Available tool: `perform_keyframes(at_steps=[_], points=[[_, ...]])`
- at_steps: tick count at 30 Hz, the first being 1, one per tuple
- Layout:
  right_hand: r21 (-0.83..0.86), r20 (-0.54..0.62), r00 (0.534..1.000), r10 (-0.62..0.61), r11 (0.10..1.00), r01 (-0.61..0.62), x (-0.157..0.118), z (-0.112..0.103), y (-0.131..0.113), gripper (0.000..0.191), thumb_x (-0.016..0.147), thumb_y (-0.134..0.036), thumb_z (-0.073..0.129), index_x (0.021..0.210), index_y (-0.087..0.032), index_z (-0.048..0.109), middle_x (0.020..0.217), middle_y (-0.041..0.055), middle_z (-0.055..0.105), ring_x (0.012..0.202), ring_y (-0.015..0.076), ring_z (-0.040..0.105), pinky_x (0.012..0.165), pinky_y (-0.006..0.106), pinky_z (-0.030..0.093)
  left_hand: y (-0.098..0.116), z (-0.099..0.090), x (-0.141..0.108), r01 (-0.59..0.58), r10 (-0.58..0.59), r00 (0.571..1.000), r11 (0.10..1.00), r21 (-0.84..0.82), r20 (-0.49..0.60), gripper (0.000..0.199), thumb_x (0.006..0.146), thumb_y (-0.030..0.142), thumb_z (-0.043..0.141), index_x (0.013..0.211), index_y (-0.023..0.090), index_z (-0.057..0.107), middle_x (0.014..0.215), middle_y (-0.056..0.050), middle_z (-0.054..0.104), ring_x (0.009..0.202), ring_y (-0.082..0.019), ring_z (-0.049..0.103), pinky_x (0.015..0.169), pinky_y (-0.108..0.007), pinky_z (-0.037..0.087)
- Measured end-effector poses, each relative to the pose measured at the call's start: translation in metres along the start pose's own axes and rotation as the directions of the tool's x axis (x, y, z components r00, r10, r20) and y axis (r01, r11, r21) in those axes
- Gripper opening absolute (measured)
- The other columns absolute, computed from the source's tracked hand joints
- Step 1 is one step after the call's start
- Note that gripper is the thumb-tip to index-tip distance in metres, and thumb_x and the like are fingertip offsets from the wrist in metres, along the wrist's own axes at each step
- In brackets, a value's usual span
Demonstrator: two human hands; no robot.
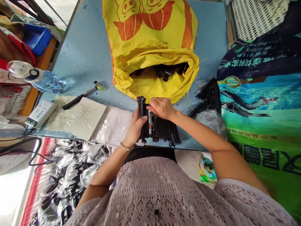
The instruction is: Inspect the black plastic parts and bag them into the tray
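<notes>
Lilac knit top (145,191) fills six o'clock; black strips (166,130) lie towards five. Mid-view, the left hand (135,130) grips a black part (142,109); the right hand (162,108) pinches its edge, seemingly adjusting, which next calls for a steady left hold. Yellow sack (160,89) gapes at twelve.

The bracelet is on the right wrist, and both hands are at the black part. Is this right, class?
No: the head view shows the bracelet on the left wrist. The left hand and right hand are indeed at the black part.
</notes>
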State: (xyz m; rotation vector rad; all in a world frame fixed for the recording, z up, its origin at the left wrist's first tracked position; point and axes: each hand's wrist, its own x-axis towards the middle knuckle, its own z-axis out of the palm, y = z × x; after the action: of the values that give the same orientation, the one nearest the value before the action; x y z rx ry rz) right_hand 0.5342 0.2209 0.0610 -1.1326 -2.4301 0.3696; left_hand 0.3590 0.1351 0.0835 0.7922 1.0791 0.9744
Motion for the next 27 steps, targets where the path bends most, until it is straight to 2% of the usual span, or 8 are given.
perform_keyframes(at_steps=[4, 6, 10, 15, 18, 20, 23, 27], points=[[0.291, 0.107, 0.96, 0.257, 0.915, -0.278, -0.012, -0.001, -0.015, 0.061, 0.11, -0.061, 0.018, 0.083, -0.021, 0.054, 0.068, 0.0007, 0.058, 0.062, 0.0156, 0.056, 0.06, 0.029, 0.035, -0.001, -0.005, 0.009, 0.051, -0.051, 0.998, 0.999, -0.016, -0.028, 0.058, 0.083, 0.045, 0.066, 0.132, 0.019, 0.049, 0.065, 0.004, 0.063, 0.049, -0.015, 0.061, 0.043, -0.024, 0.047], [0.321, 0.144, 0.971, 0.192, 0.919, -0.229, -0.024, -0.005, -0.026, 0.059, 0.11, -0.062, 0.02, 0.085, -0.021, 0.055, 0.073, 0.0016, 0.061, 0.066, 0.0159, 0.058, 0.062, 0.029, 0.037, 0.0, -0.01, 0.014, 0.037, -0.038, 0.998, 0.999, -0.018, -0.059, 0.053, 0.083, 0.047, 0.065, 0.126, 0.019, 0.05, 0.062, 0.004, 0.062, 0.05, -0.017, 0.062, 0.042, -0.023, 0.047], [0.187, 0.153, 0.984, -0.092, 0.98, 0.063, -0.053, 0.005, -0.053, 0.049, 0.109, -0.057, 0.035, 0.089, -0.02, 0.06, 0.087, 0.0085, 0.069, 0.078, 0.0201, 0.061, 0.069, 0.033, 0.038, 0.002, -0.016, 0.019, 0.011, -0.014, 0.996, 0.999, -0.045, -0.083, 0.04, 0.085, 0.048, 0.063, 0.112, 0.02, 0.052, 0.06, 0.003, 0.063, 0.051, -0.016, 0.062, 0.046, -0.023, 0.048], [0.189, 0.296, 0.951, 0.089, 0.97, -0.15, -0.065, 0.024, -0.069, 0.037, 0.11, -0.042, 0.042, 0.086, -0.02, 0.062, 0.078, 0.004, 0.069, 0.067, 0.0174, 0.06, 0.061, 0.032, 0.031, -0.015, -0.03, 0.024, -0.021, 0.03, 0.991, 0.997, 0.071, -0.133, 0.036, 0.088, 0.047, 0.059, 0.111, 0.02, 0.056, 0.065, 0.003, 0.063, 0.053, -0.015, 0.059, 0.049, -0.023, 0.045], [0.196, 0.341, 0.924, 0.173, 0.948, -0.25, -0.043, 0.007, -0.042, 0.039, 0.11, -0.043, 0.041, 0.087, -0.021, 0.062, 0.08, 0.0029, 0.069, 0.071, 0.0174, 0.062, 0.062, 0.03, 0.033, -0.035, -0.047, 0.025, -0.042, 0.124, 0.973, 0.922, 0.385, -0.192, 0.034, 0.093, 0.047, 0.056, 0.108, 0.017, 0.064, 0.078, -0.002, 0.068, 0.069, -0.017, 0.063, 0.063, -0.026, 0.049], [0.152, 0.249, 0.908, 0.336, 0.913, -0.38, -0.018, -0.008, -0.007, 0.04, 0.111, -0.042, 0.034, 0.094, -0.02, 0.062, 0.084, 0.0044, 0.069, 0.075, 0.0184, 0.064, 0.066, 0.029, 0.039, -0.05, -0.051, 0.022, -0.025, 0.146, 0.977, 0.803, 0.596, -0.156, 0.041, 0.096, 0.046, 0.053, 0.119, 0.015, 0.068, 0.08, -0.004, 0.069, 0.075, -0.02, 0.065, 0.071, -0.029, 0.05], [-0.075, -0.02, 0.828, 0.56, 0.826, -0.559, 0.029, -0.02, 0.053, 0.035, 0.111, -0.036, 0.033, 0.119, -0.018, 0.062, 0.113, 0.0127, 0.069, 0.097, 0.0254, 0.066, 0.08, 0.034, 0.045, -0.069, -0.041, 0.016, 0.052, 0.085, 0.989, 0.552, 0.832, -0.118, 0.058, 0.101, 0.046, 0.047, 0.147, 0.012, 0.056, 0.074, -0.008, 0.07, 0.071, -0.026, 0.069, 0.075, -0.036, 0.052], [-0.281, -0.117, 0.682, 0.722, 0.635, -0.72, 0.084, -0.012, 0.109, 0.059, 0.107, -0.05, 0.044, 0.145, -0.005, 0.047, 0.138, 0.0276, 0.055, 0.115, 0.0372, 0.063, 0.094, 0.046, 0.047, -0.077, -0.019, 0.011, 0.09, 0.032, 0.995, 0.179, 0.98, -0.098, 0.068, 0.103, 0.05, 0.044, 0.158, 0.01, 0.043, 0.073, -0.014, 0.073, 0.072, -0.034, 0.073, 0.076, -0.043, 0.054]])
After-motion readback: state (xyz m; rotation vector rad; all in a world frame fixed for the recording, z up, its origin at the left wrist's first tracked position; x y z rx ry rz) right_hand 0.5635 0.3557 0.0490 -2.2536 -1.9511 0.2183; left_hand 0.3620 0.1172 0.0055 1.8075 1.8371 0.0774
